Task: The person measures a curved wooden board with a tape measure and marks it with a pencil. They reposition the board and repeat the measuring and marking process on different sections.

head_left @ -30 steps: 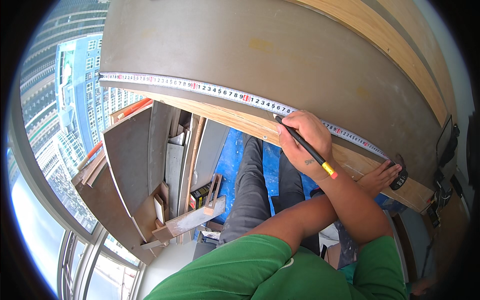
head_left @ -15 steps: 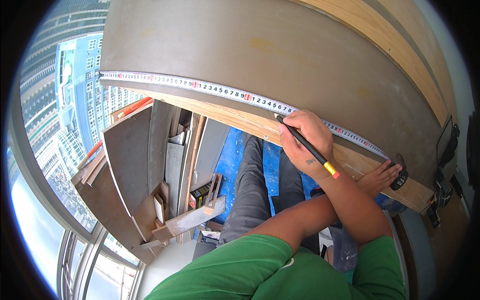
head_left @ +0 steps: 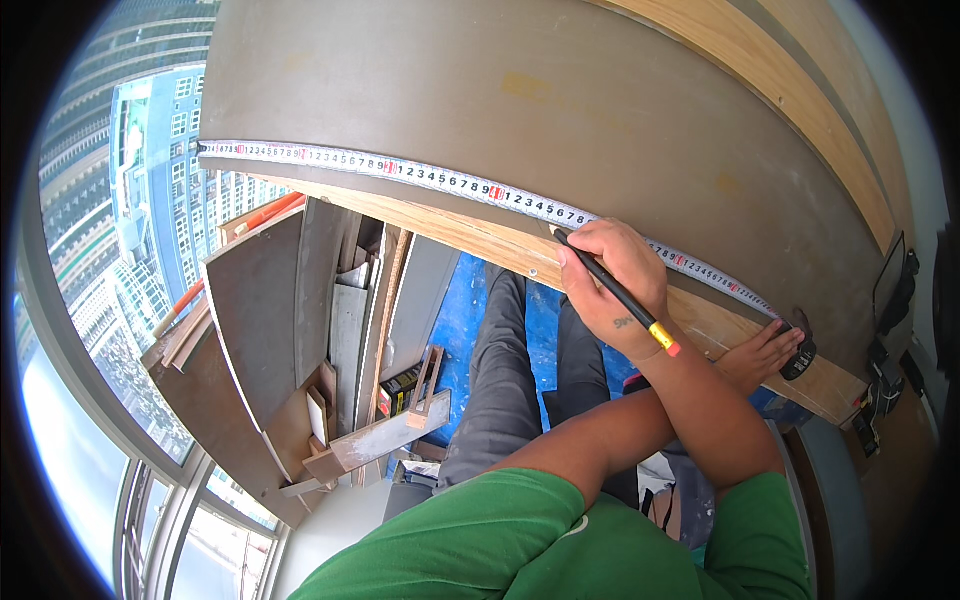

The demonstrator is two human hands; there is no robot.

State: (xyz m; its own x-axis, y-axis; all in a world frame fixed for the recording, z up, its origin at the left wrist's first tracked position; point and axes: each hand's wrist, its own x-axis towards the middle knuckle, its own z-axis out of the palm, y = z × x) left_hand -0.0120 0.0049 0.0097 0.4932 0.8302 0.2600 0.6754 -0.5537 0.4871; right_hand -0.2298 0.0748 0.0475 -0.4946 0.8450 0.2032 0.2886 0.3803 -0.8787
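My arms cross, so my left hand (head_left: 762,358) is on the right side, its fingers stretched along the board's wooden edge and holding the black case of a tape measure (head_left: 797,354). From there the white blade runs left along a grey-brown board (head_left: 420,90) to its far left edge. My right hand (head_left: 622,285) is closed around a black pencil (head_left: 620,295) with a yellow band and pink eraser. The pencil's tip touches the board's surface just below the blade, near the wooden edge (head_left: 450,232). This hand covers part of the blade.
Grey boards and offcuts (head_left: 290,310) lean below at the left, beside a window (head_left: 165,230) over tall buildings. My legs (head_left: 490,370) stand on blue floor covering (head_left: 460,310). Dark cables (head_left: 885,360) and small items lie at the far right. Light wooden strips (head_left: 780,95) run along the back.
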